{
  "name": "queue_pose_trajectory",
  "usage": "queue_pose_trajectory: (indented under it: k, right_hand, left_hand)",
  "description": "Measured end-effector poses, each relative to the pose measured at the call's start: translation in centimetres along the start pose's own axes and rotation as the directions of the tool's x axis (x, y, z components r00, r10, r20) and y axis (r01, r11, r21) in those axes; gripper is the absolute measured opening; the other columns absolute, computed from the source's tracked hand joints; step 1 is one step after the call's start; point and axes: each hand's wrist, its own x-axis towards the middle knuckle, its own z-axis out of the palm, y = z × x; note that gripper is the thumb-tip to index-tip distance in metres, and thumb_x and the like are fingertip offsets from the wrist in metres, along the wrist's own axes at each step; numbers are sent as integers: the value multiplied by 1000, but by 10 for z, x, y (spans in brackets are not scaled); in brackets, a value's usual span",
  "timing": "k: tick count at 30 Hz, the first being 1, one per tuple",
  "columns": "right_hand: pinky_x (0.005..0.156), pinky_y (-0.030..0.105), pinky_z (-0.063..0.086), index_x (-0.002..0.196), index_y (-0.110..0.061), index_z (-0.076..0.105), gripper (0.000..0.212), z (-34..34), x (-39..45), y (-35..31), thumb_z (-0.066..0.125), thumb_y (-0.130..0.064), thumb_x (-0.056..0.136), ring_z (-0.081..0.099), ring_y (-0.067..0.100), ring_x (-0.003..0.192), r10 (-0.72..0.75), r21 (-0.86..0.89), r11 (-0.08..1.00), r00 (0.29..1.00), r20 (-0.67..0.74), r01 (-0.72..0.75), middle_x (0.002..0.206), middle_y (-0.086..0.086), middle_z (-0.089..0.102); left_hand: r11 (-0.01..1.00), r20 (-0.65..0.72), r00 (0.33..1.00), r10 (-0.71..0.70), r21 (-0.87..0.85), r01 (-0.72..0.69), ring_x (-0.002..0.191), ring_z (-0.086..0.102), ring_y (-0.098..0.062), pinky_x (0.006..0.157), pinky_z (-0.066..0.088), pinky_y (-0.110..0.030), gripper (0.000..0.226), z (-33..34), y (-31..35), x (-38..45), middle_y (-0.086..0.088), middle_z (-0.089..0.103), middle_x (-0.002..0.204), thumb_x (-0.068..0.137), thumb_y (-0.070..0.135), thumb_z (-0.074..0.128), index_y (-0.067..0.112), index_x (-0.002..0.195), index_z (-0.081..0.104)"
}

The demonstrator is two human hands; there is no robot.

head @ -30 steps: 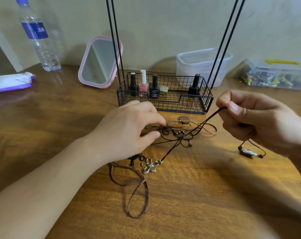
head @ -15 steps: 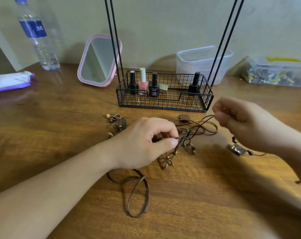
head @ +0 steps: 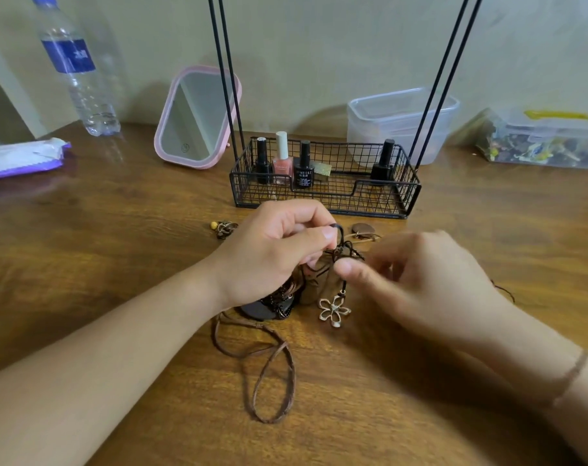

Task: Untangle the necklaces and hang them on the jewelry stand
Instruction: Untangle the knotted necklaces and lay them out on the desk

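The wooden table (head: pixel 117 264) fills the view, against a pale wall. At its far middle stands the black wire jewelry stand (head: pixel 326 193), nothing hung on its rods yet. Near of it, the left hand (head: pixel 269 253) pinches the tangled cords (head: pixel 344 252) up, likely to expose the knot. The blurred right hand (head: pixel 420 280) pinches beside them, above the dangling flower pendant (head: pixel 334 311).

Wooden table (head: pixel 117 250) under wire stand (head: pixel 324 200), mirror (head: pixel 193 126), water bottle (head: pixel 80 79), brown necklace loops (head: pixel 269 375).
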Motion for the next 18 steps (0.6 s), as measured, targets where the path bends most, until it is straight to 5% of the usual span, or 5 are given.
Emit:
queue_pose_trajectory:
  k: [3, 7, 11, 14, 18]
  right_hand:
    - [47, 23, 36, 70, -30, 67, 46, 11, 1, -5, 50, -71, 81, 52, 2, 55, 35, -61, 998, 999, 0, -35, 59, -12, 57]
    - [54, 21, 38, 73, -24, 67, 24, 4, 4, 8, 63, -39, 92, 51, 5, 57, -52, 313, 950, 993, 106, 16, 63, -8, 59]
    - [53, 14, 34, 68, -17, 55, 35, -23, 6, 21, 51, -42, 92, 41, 4, 57, -122, 631, 776, 980, 157, -5, 61, -4, 45]
    - [55, 19, 35, 69, -17, 56, 43, -31, 8, 28, 58, -55, 88, 40, 21, 63, -145, 677, 734, 986, 78, 55, 71, 16, 45]
    - [67, 30, 37, 71, -18, 60, 40, -27, 9, 29, 64, -56, 84, 43, 30, 75, -195, 749, 648, 981, -13, 138, 79, 6, 52]
  left_hand:
    - [1000, 15, 1000, 5, -1, -5, 61, 47, -12, 67, 44, -33, 21, -1, 1, -1, 4, 48, 61, 95, 20, 53, 5, 85, 63]
    - [1000, -10, 1000, -10, 13, 10, 59, 43, -15, 63, 40, -40, 20, -2, 5, -2, 3, 47, 60, 93, 22, 55, 9, 83, 65]
    - [999, -71, 997, 7, 54, -3, 55, 40, -12, 58, 36, -34, 25, -4, 7, -2, 11, 48, 57, 89, 39, 58, 19, 80, 71]
    - [996, -65, 997, 37, 81, -32, 49, 40, -5, 53, 35, -22, 17, -4, 10, -3, 16, 50, 51, 93, 27, 66, 16, 83, 74]
    - [996, -82, 994, 68, 66, -63, 39, 32, -4, 49, 32, -13, 11, -2, 14, -5, 15, 42, 41, 89, 21, 69, 14, 86, 77]
